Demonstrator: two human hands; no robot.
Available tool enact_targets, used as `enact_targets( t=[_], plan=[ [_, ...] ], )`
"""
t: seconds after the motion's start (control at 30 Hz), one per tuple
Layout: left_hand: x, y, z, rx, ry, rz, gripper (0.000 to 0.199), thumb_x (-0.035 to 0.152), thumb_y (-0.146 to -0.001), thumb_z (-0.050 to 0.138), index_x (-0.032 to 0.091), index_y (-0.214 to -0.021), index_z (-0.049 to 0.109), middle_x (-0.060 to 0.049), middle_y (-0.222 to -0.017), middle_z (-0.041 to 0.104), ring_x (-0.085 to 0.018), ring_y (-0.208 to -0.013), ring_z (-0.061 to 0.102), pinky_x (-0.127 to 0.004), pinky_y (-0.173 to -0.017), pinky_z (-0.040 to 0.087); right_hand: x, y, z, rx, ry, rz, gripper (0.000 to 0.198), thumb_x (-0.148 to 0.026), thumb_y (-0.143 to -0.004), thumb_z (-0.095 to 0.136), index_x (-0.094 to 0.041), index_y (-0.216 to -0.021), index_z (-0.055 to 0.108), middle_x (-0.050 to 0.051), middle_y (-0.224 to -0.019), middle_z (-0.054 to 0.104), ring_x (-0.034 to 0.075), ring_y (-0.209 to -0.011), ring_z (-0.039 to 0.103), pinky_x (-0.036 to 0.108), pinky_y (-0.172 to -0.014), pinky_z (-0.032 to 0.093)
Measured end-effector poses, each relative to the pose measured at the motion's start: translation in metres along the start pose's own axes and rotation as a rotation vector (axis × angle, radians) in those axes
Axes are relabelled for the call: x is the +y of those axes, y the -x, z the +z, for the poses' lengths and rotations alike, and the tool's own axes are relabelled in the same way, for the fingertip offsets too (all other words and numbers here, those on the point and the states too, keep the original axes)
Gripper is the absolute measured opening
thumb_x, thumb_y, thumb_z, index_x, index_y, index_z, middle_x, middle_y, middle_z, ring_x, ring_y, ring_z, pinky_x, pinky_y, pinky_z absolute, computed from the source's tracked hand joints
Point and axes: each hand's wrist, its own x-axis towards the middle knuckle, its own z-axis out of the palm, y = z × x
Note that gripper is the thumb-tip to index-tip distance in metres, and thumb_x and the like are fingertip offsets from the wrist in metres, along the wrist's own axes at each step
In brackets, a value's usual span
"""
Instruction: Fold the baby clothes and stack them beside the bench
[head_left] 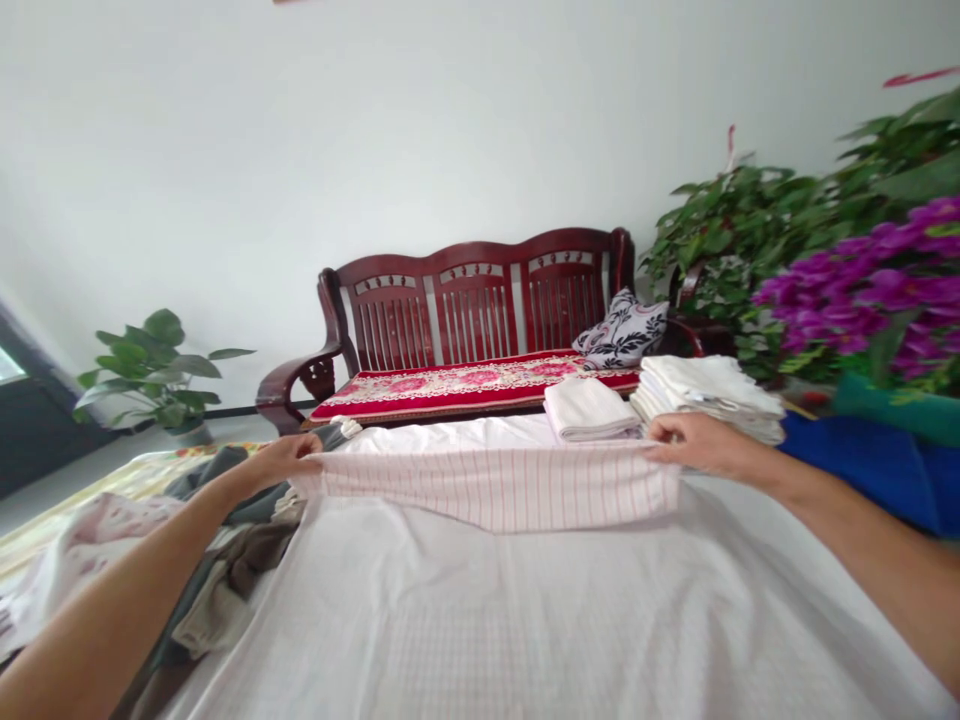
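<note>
A wide white cloth with a faint check pattern spreads in front of me. Its far edge is turned over toward me as a band with pink stripes. At the left end of that band, my left hand pinches the top corner. My right hand grips the opposite corner, so the edge is drawn nearly straight between them. Just beyond the right hand are a stack of folded white cloths and a smaller folded white cloth.
Rumpled dark and pale clothes lie to the left. Behind stands a dark red wooden bench with a patterned cushion. A potted plant is at the left; purple flowers and blue fabric are at the right.
</note>
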Motion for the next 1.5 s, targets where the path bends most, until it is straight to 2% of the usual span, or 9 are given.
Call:
enact_targets(
  t=[0.17, 0.27, 0.37, 0.57, 0.87, 1.0, 1.23, 1.37, 1.5],
  plan=[
    [-0.005, -0.006, 0.002, 0.278, -0.084, 0.142, 0.024, 0.044, -0.068, 0.057, 0.022, -0.071, 0.047, 0.003, -0.066, 0.05, -0.015, -0.063, 0.047, -0.024, -0.059, 0.036, -0.009, -0.004, 0.007, 0.339, 0.316, -0.001, 0.016, -0.038, -0.077, 0.06, -0.023, -0.08, 0.065, 0.002, -0.078, 0.069, 0.019, -0.067, 0.058, 0.03, -0.061, 0.038],
    [-0.012, 0.012, 0.014, 0.374, -0.237, 0.186, 0.014, 0.034, -0.069, 0.056, 0.022, -0.073, 0.049, 0.0, -0.075, 0.058, -0.018, -0.072, 0.053, -0.028, -0.069, 0.041, 0.0, 0.016, 0.02, 0.459, 0.449, -0.167, 0.009, -0.028, -0.08, 0.054, -0.024, -0.082, 0.062, 0.003, -0.087, 0.068, 0.019, -0.074, 0.061, 0.03, -0.064, 0.04],
    [-0.02, 0.044, 0.039, 0.272, -0.366, 0.256, 0.008, 0.023, -0.067, 0.055, 0.022, -0.074, 0.052, -0.002, -0.081, 0.061, -0.022, -0.08, 0.056, -0.031, -0.078, 0.041, 0.018, 0.044, 0.044, 0.391, 0.542, -0.327, 0.008, -0.021, -0.081, 0.05, -0.024, -0.078, 0.057, 0.003, -0.086, 0.065, 0.019, -0.079, 0.061, 0.029, -0.066, 0.041],
    [-0.024, 0.087, 0.076, 0.039, -0.451, 0.265, 0.013, 0.01, -0.069, 0.046, 0.022, -0.072, 0.05, -0.002, -0.081, 0.059, -0.022, -0.084, 0.055, -0.031, -0.08, 0.038, 0.037, 0.075, 0.08, 0.205, 0.634, -0.383, 0.015, -0.01, -0.082, 0.047, -0.023, -0.078, 0.054, 0.003, -0.086, 0.061, 0.018, -0.077, 0.06, 0.028, -0.066, 0.04],
    [-0.016, 0.082, 0.058, -0.269, -0.52, 0.272, 0.03, 0.001, -0.06, 0.041, 0.021, -0.074, 0.06, -0.002, -0.084, 0.064, -0.022, -0.088, 0.057, -0.03, -0.081, 0.035, 0.019, 0.074, 0.063, 0.032, 0.545, -0.289, 0.029, 0.0, -0.065, 0.046, -0.023, -0.075, 0.06, 0.001, -0.081, 0.065, 0.02, -0.082, 0.06, 0.031, -0.074, 0.039],
    [0.031, 0.051, 0.068, -0.189, -0.452, 0.185, 0.032, 0.002, -0.068, 0.044, 0.021, -0.078, 0.067, -0.003, -0.089, 0.067, -0.022, -0.092, 0.062, -0.031, -0.085, 0.04, 0.002, 0.042, 0.063, 0.132, 0.426, -0.175, 0.026, -0.006, -0.072, 0.045, -0.023, -0.072, 0.064, 0.001, -0.082, 0.069, 0.019, -0.08, 0.061, 0.029, -0.071, 0.04],
    [0.158, -0.02, 0.157, -0.08, -0.166, 0.215, 0.032, 0.021, -0.094, 0.041, 0.021, -0.102, 0.071, -0.005, -0.114, 0.074, -0.02, -0.106, 0.066, -0.029, -0.093, 0.047, -0.025, -0.009, 0.113, 0.26, 0.315, -0.303, 0.025, -0.007, -0.081, 0.048, -0.021, -0.087, 0.068, 0.004, -0.094, 0.069, 0.021, -0.097, 0.061, 0.031, -0.086, 0.043],
    [0.188, -0.047, 0.188, -0.148, -0.237, 0.191, 0.033, 0.023, -0.097, 0.038, 0.021, -0.108, 0.07, -0.006, -0.12, 0.072, -0.02, -0.112, 0.065, -0.029, -0.095, 0.046, -0.025, -0.009, 0.134, 0.257, 0.404, -0.389, 0.03, -0.005, -0.083, 0.05, -0.02, -0.1, 0.07, 0.006, -0.1, 0.065, 0.022, -0.101, 0.056, 0.033, -0.091, 0.042],
    [0.201, -0.052, 0.197, -0.201, -0.313, 0.166, 0.036, 0.033, -0.099, 0.039, 0.019, -0.089, 0.07, -0.01, -0.103, 0.075, -0.026, -0.1, 0.069, -0.034, -0.087, 0.048, -0.019, -0.003, 0.143, 0.242, 0.426, -0.423, 0.034, -0.004, -0.083, 0.053, -0.022, -0.106, 0.069, 0.005, -0.1, 0.063, 0.021, -0.098, 0.054, 0.032, -0.087, 0.04]
  ],
)
